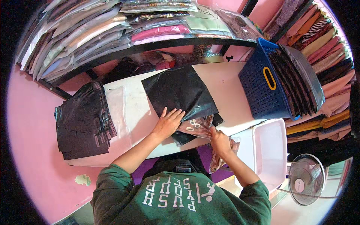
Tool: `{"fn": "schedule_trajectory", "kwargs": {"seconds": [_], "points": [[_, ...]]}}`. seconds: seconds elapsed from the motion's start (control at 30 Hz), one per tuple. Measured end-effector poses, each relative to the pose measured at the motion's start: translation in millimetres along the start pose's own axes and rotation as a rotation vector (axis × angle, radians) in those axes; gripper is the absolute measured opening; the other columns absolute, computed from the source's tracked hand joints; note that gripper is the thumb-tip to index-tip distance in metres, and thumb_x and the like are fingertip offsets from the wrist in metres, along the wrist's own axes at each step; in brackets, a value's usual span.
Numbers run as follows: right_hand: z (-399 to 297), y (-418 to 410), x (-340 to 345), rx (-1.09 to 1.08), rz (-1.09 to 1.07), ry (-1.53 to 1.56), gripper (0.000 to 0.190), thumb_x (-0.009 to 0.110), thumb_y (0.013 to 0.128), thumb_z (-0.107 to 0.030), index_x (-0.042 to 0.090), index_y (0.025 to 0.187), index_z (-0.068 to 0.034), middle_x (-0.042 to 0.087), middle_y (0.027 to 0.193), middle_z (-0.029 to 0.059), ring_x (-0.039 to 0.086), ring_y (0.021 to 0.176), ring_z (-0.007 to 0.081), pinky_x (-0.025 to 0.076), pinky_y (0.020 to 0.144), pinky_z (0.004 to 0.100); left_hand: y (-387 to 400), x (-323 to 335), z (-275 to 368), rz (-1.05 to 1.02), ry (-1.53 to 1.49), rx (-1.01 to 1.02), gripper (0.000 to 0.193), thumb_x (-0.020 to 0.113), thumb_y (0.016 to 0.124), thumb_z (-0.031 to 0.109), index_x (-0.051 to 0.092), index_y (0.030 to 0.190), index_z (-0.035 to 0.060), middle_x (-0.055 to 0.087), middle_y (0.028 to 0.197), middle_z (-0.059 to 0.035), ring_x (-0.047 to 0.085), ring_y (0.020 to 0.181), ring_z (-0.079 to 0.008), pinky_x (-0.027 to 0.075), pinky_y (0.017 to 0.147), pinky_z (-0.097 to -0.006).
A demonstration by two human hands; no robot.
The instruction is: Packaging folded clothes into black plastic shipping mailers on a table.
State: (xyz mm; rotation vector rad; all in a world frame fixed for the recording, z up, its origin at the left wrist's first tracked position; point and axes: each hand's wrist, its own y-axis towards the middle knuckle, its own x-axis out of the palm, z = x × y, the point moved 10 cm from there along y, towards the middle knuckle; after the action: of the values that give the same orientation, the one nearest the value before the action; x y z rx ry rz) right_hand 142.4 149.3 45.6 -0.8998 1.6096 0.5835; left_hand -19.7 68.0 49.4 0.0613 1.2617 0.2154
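Note:
A black plastic mailer bag [180, 90] lies across the white tabletop in front of me. My left hand [168, 122] rests flat on its near left edge, fingers apart. Gripped and bunched in my right hand [220, 140] is a clear plastic packet [194, 126] of brown cloth with pale round shapes on it. One end of that packet reaches the bag's near edge; whether it is inside or underneath, I cannot tell. Its other end [216, 160] hangs below my right wrist, past the table edge. More black plastic [182, 138] shows beneath the packet.
A stack of black mailer bags [84, 123] lies left, beside a clear plastic sleeve [118, 104]. At right stands a blue basket [253, 84] filled with black packages [301, 81]. Nearer are a white bin [271, 154] and a fan [306, 180]. Shelved bagged garments [160, 31] line the back.

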Motion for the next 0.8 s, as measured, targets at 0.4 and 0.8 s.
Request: {"fn": "schedule_trajectory", "kwargs": {"seconds": [0.4,0.8], "points": [[-37,46,-7,0.144,0.145,0.011,0.021,0.053,0.073,0.0,0.047,0.092,0.0,0.062,0.078,0.0183,0.064,0.074,0.0308,0.053,0.059,0.0387,28,-4,29,0.096,0.152,0.089,0.046,0.043,0.085,0.015,0.04,0.13,0.0073,0.043,0.132,-0.0109,0.039,0.124,-0.0262,0.022,0.099,-0.0617],[20,70,3,0.297,0.105,0.28,0.052,0.074,0.063,-0.044,0.054,0.067,0.004,0.058,0.077,0.0205,0.059,0.074,0.0374,0.049,0.064,0.0434,15,2,11,0.168,0.06,0.01,0.052,0.058,0.078,0.011,0.044,0.128,0.015,0.04,0.134,-0.0064,0.035,0.126,-0.0255,0.02,0.1,-0.0622]]}}
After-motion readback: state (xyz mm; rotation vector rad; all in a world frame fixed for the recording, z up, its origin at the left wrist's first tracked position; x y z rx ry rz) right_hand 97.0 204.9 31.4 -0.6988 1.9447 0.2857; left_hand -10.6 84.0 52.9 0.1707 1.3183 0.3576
